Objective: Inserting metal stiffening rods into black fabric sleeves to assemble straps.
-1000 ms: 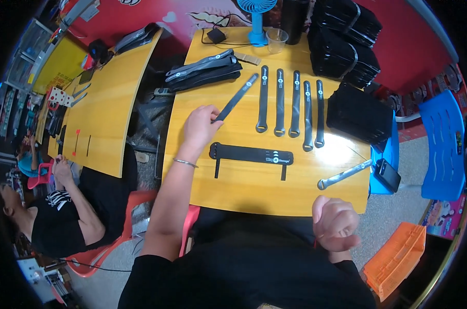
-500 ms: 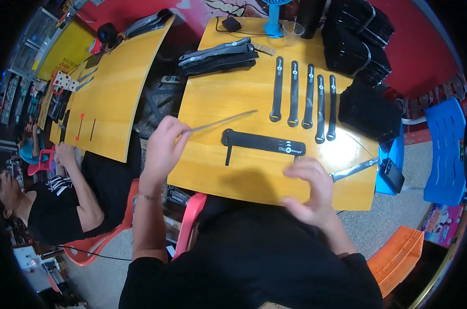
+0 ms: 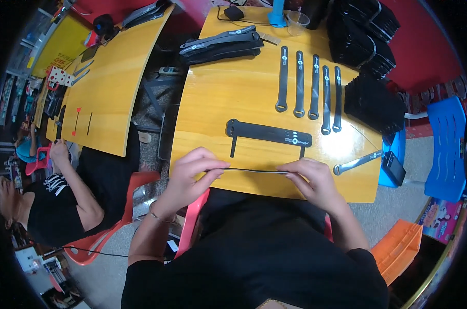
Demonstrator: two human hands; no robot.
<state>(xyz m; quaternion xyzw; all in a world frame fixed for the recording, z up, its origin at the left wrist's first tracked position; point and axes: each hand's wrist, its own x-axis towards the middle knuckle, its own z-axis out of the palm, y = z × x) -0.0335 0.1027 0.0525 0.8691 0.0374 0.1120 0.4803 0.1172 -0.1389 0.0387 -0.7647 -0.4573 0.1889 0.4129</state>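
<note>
A thin dark strap (image 3: 254, 170), seen edge-on, stretches level between my hands just over the table's near edge. My left hand (image 3: 191, 174) pinches its left end between thumb and fingers, and my right hand (image 3: 314, 180) pinches the right end. Just beyond the strap, a wider black strap (image 3: 264, 134) with pale printing lies flat on the table. Narrow black strips (image 3: 234, 147) stick out toward me from under both its ends.
Several grey straps with slotted ends (image 3: 300, 85) lie in a row farther back; another strap (image 3: 358, 161) lies askew at right. Black bundles (image 3: 375, 105) fill the right side, a strap pile (image 3: 222, 47) the back left. A co-worker (image 3: 68, 201) sits at the left table.
My left hand has brought the strap down and nearer to me. My right hand, open and empty before, has closed on its other end. The view has shifted slightly.
</note>
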